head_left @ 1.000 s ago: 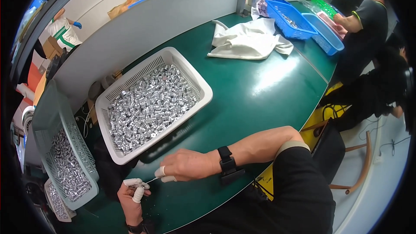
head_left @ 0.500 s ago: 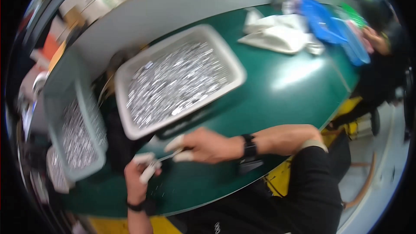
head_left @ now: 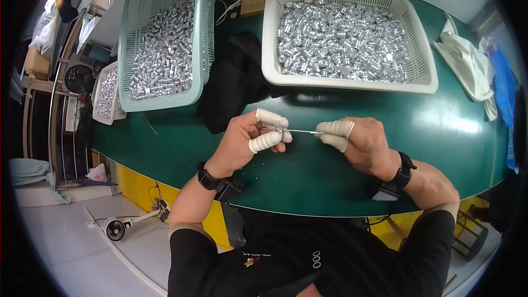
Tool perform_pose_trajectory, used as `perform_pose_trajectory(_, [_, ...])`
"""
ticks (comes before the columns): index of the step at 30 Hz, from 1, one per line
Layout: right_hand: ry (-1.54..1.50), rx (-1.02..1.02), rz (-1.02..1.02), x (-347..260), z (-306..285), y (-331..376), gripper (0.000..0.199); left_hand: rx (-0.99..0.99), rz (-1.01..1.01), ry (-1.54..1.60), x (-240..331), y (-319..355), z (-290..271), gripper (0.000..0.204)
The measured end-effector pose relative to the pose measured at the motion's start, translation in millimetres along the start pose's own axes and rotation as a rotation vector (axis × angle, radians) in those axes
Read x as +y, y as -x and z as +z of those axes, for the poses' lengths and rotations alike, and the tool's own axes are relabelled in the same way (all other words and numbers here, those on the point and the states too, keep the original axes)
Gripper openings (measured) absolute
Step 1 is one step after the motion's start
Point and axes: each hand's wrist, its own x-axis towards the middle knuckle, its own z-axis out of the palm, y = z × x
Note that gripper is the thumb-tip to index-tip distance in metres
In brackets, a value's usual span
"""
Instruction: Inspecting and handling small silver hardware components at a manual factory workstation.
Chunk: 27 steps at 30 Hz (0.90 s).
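Over the green tabletop (head_left: 308, 181), my left hand (head_left: 247, 137) pinches a small shiny metal part (head_left: 280, 131) between thumb and forefinger, both in white finger cots. A thin rod-like tool (head_left: 301, 131) is held in my right hand (head_left: 360, 140), its fingertips also covered. The tool's far tip meets the metal part; whether it goes inside I cannot tell. Beyond my hands stands a white basket (head_left: 352, 87) full of similar silvery parts. Left of it, a pale green basket (head_left: 165, 103) holds more of them.
A smaller white basket (head_left: 110, 115) of metal parts sits at the far left. Black cloth (head_left: 234, 82) lies between the large baskets. White cloth (head_left: 465, 60) and blue plastic (head_left: 500, 88) are at the right. Tiny shavings and a thin wire (head_left: 149, 124) lie on the table.
My view has swung leftward, so hands and baskets appear farther right and level. Both hands still hold the metal part and the rod-like tool.
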Motion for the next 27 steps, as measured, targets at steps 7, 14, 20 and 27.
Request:
perform_pose_trajectory(7, [-0.149,0.116,0.352,-9,-3,1,0.007,0.212,0.103,-0.065,0,-1,-11,0.024])
perform_pose_trajectory(14, [-0.070,0.066,0.211,-7,-2,2,0.008,0.244,0.209,-0.246,-9,1,-8,0.030])
perform_pose_trajectory(20, [-0.067,0.063,0.219,-6,-1,3,0.007,0.241,0.221,-0.315,-7,1,-4,0.031])
perform_pose_trajectory(27, [-0.029,0.067,0.212,-8,2,4,0.003,0.271,0.263,-0.481,-10,0,-4,0.031])
